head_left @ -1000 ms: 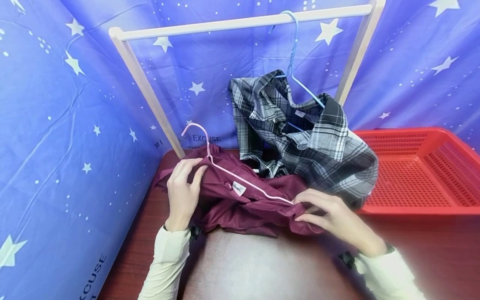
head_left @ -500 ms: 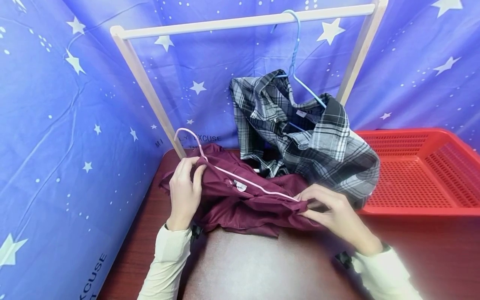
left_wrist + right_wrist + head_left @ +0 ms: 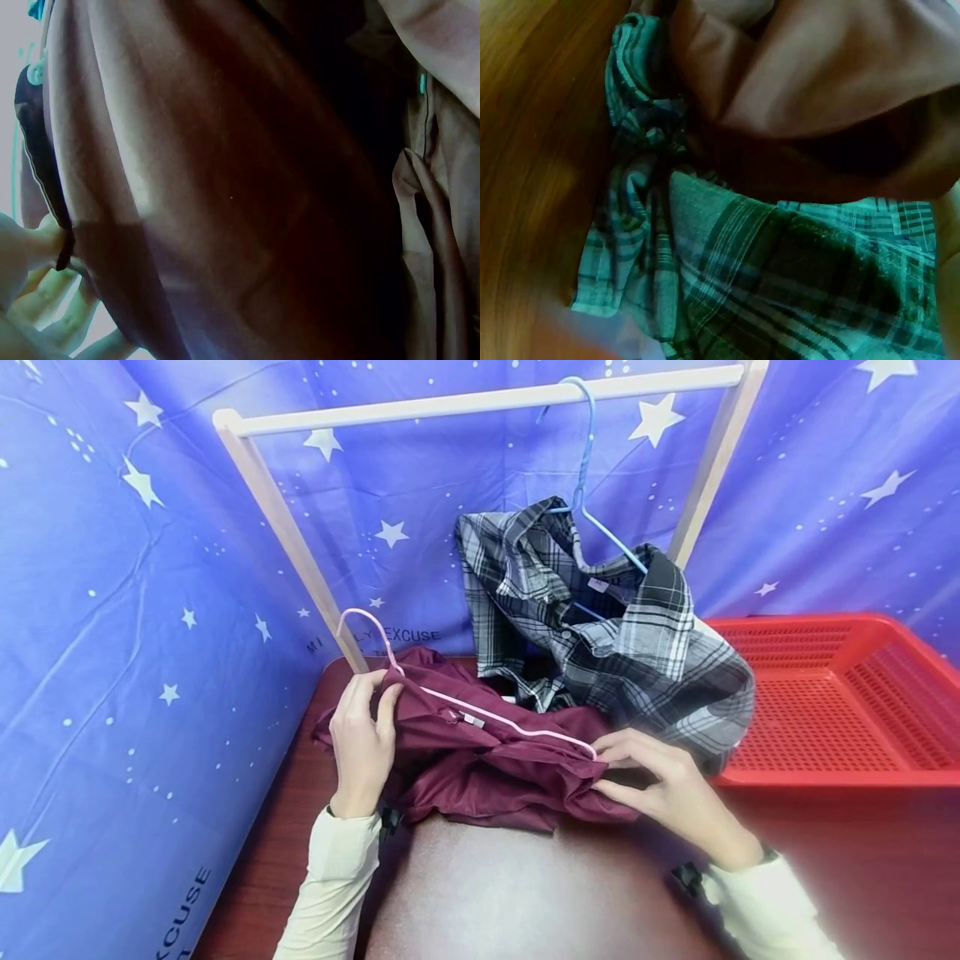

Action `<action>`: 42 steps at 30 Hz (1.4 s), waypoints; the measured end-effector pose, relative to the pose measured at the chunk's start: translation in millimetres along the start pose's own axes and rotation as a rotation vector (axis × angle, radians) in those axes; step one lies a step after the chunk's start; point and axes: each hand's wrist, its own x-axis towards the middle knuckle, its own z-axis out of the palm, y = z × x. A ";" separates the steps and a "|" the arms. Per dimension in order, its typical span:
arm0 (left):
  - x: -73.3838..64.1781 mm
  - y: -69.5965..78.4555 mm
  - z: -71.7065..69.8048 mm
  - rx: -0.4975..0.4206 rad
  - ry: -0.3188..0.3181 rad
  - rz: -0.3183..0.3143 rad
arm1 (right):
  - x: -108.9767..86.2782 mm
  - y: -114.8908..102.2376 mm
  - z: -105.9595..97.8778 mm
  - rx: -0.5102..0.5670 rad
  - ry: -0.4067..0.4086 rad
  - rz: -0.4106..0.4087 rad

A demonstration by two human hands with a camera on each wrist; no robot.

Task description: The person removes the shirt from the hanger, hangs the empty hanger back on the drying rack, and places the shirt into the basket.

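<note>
A maroon shirt (image 3: pixel 480 785) lies bunched on the table with a pink wire hanger (image 3: pixel 495 717) across its neck opening. The hanger's hook rises at the left; its right end reaches my right fingertips. My left hand (image 3: pixel 362 739) pinches the shirt's edge just below the hook, between thumb and fingers. With thumb and fingers my right hand (image 3: pixel 667 785) grips the cloth at the hanger's right end. In the left wrist view the maroon cloth (image 3: pixel 217 187) fills most of the frame, and my left hand (image 3: pixel 37 300) pinches its edge. The white label is partly covered by a fold.
A black and grey plaid shirt (image 3: pixel 637 652) hangs by a blue hanger (image 3: pixel 587 452) from the wooden rack (image 3: pixel 450 406), close behind the maroon shirt. A red basket (image 3: pixel 825 777) stands at the right. A blue star-patterned curtain (image 3: pixel 187 610) borders the left and back.
The pink hanger's hook has shifted left, and its curved right end now shows at my right fingertips. My left hand has edged left slightly. The white label shows less than before.
</note>
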 end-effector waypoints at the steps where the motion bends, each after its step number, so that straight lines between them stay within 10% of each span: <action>1: 0.3 -0.3 -0.4 -0.003 0.001 -0.002 | 0.0 0.2 0.0 -0.019 0.002 -0.008; 15: 0.1 1.2 0.5 -0.065 0.026 -0.039 | 1.2 -4.4 -1.6 -0.111 -0.087 0.044; 34: 1.4 -2.6 -5.5 -0.103 -0.020 -0.002 | 22.9 -16.5 -2.9 -0.101 0.029 0.399; 42: 0.3 -0.1 -5.3 -0.112 -0.049 0.024 | 37.2 -17.0 4.4 -0.248 -0.053 0.358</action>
